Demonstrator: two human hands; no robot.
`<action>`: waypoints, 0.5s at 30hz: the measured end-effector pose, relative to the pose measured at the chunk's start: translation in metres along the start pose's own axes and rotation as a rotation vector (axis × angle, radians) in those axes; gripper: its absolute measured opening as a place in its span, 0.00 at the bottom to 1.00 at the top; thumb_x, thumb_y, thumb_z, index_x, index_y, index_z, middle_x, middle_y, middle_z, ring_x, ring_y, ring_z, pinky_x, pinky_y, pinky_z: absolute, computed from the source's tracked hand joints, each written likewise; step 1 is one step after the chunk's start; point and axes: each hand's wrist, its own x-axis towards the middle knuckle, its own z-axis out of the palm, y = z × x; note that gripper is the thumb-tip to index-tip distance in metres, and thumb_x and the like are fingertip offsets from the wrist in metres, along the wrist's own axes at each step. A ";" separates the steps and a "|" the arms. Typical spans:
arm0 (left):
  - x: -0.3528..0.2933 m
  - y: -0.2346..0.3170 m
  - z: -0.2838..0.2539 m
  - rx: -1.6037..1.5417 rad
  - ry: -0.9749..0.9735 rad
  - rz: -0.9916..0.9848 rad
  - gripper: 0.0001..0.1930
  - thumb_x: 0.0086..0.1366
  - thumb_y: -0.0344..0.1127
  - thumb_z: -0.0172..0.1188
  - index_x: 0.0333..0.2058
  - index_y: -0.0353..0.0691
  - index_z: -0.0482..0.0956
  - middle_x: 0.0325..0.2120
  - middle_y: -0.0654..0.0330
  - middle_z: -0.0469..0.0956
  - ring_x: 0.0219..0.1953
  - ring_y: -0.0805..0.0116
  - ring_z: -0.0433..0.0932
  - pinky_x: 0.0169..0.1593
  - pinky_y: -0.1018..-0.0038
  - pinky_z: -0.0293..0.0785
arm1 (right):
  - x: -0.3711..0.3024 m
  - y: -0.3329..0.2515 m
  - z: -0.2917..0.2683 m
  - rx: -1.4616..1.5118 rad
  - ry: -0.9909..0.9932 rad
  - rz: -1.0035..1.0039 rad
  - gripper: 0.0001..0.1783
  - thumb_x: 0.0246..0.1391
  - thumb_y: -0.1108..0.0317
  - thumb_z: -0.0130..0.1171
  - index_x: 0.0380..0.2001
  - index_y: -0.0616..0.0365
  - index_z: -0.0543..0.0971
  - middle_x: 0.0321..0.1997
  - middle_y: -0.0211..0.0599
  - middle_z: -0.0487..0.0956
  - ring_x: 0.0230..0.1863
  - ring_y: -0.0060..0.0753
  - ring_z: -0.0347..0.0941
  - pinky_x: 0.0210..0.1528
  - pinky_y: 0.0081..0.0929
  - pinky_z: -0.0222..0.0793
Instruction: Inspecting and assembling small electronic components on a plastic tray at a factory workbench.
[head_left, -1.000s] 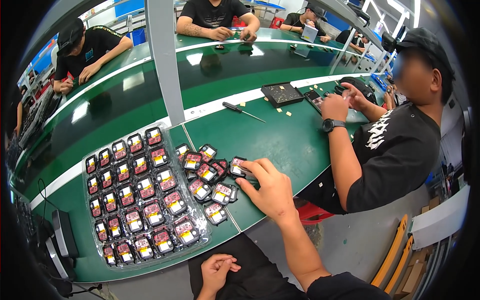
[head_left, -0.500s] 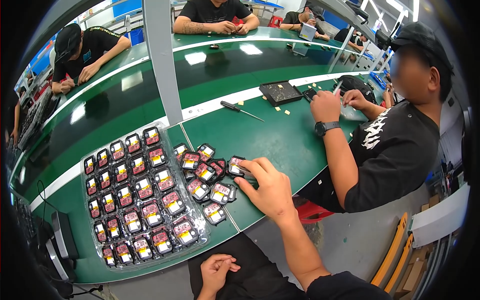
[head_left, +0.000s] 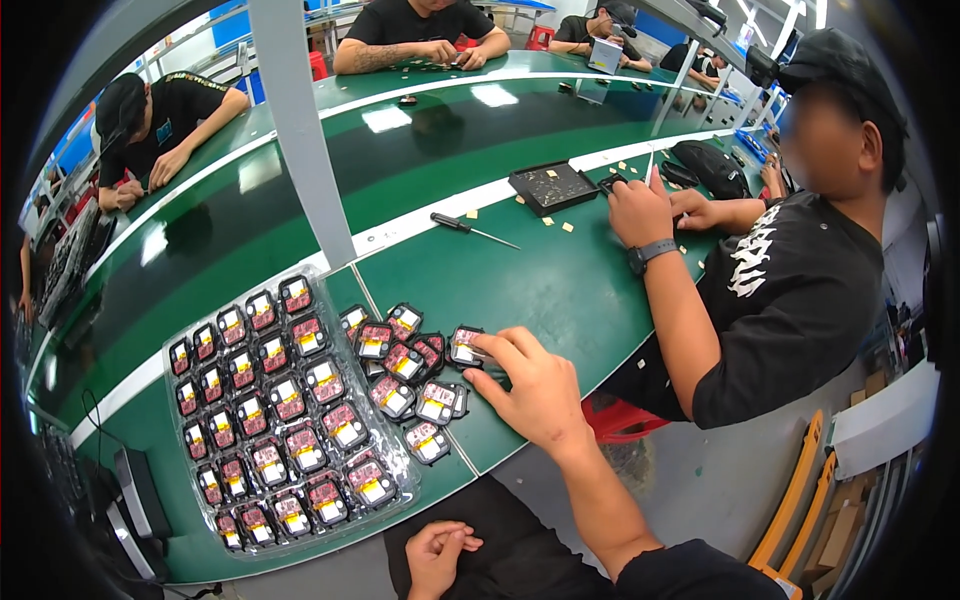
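My right hand [head_left: 532, 388] reaches over the green table. Its thumb and index finger are closed on the right side of a small black-framed electronic module [head_left: 466, 346] with a red circuit board and white label. The module is at the right edge of a loose pile of similar modules [head_left: 404, 361], some overlapping. To the left, a clear plastic tray [head_left: 413, 487] holds rows of the same modules, with yellow strips showing on many. My left hand [head_left: 437, 555] rests on my dark-clothed lap, fingers curled in, with nothing visible in it.
A screwdriver [head_left: 475, 231] and a black parts tray [head_left: 553, 188] lie beyond the pile, with small yellowish pieces around. On the right sits a co-worker [head_left: 790, 260], hands over the table. A grey post [head_left: 300, 150] rises behind the clear tray. Other people work across the green bench.
The view has shifted slightly, so the table items appear lower. The right-hand co-worker's hands have come down toward the table. My right hand stays at the same module; my left hand remains on my lap.
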 end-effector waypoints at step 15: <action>-0.087 0.021 -0.052 1.072 0.021 0.202 0.19 0.63 0.34 0.60 0.52 0.36 0.76 0.60 0.46 0.69 0.68 0.40 0.59 0.70 0.49 0.52 | 0.004 0.006 -0.008 -0.006 -0.045 0.052 0.16 0.52 0.59 0.69 0.45 0.45 0.80 0.39 0.25 0.77 0.27 0.31 0.79 0.24 0.28 0.74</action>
